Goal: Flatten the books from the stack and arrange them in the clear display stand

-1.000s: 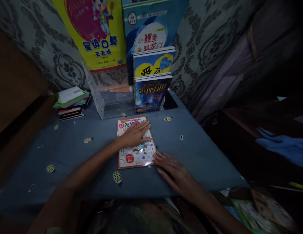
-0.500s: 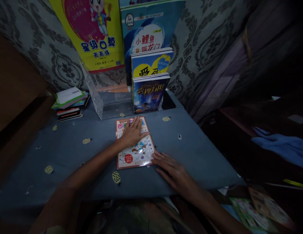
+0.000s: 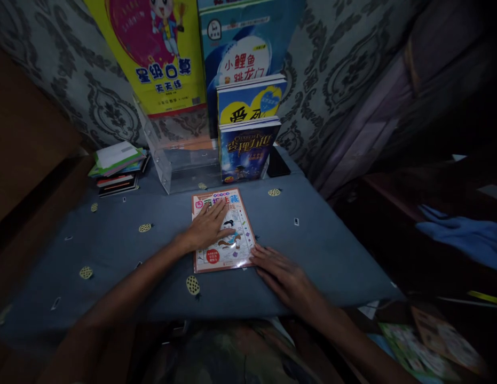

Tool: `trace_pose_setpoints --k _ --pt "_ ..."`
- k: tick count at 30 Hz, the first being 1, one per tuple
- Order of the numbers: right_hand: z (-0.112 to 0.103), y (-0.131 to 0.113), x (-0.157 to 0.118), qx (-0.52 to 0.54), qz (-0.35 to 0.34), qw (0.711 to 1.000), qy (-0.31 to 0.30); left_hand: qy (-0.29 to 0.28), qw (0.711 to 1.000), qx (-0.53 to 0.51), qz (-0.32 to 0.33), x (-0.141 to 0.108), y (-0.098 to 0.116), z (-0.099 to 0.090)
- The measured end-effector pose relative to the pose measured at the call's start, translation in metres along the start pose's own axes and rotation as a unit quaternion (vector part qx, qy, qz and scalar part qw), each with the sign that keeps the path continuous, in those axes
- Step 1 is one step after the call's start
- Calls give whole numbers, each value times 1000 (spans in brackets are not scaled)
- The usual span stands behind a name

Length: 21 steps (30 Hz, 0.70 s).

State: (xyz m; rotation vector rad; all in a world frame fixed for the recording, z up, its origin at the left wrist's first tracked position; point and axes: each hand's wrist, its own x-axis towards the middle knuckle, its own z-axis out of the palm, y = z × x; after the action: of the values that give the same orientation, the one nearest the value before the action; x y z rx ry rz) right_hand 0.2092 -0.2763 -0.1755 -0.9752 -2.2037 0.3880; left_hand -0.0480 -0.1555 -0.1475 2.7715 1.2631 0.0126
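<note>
A thin book (image 3: 232,256) with an orange border, a cartoon figure and coloured Chinese lettering lies face up on the cloth-covered table (image 3: 312,256). Across the upper left of its cover rests my left hand (image 3: 208,226), flat with the fingers spread, hiding part of the title. My right hand (image 3: 278,272) lies at the book's lower right corner, fingers stretched out and their tips touching its edge. Neither hand grips anything.
Behind the book stands a clear acrylic rack (image 3: 192,178) with a yellow workbook (image 3: 168,90), a dark blue book (image 3: 246,152) and others upright. A book stack (image 3: 118,165) sits at the back left. A dark flat object (image 3: 278,162) lies right of the rack.
My left hand has slid left and a little down the cover, uncovering more of the title and the cartoon figure. My right hand stays at the corner. The view has shifted slightly.
</note>
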Motion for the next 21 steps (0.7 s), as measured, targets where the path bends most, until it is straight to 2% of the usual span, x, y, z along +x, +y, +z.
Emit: trace_pose_setpoints --k 6,15,18,21 --pt "1 1 0 -1 -6 1000 4 -13 999 -8 46 -5 0 -6" --pt "1 0 1 6 6 1000 1 -42 979 -44 195 -18 1 -21" --pt "0 -1 1 5 9 1000 -1 -22 977 -56 207 -27 0 -21" --pt "0 -2 1 1 5 1000 -3 -10 984 -43 172 -38 -3 -18"
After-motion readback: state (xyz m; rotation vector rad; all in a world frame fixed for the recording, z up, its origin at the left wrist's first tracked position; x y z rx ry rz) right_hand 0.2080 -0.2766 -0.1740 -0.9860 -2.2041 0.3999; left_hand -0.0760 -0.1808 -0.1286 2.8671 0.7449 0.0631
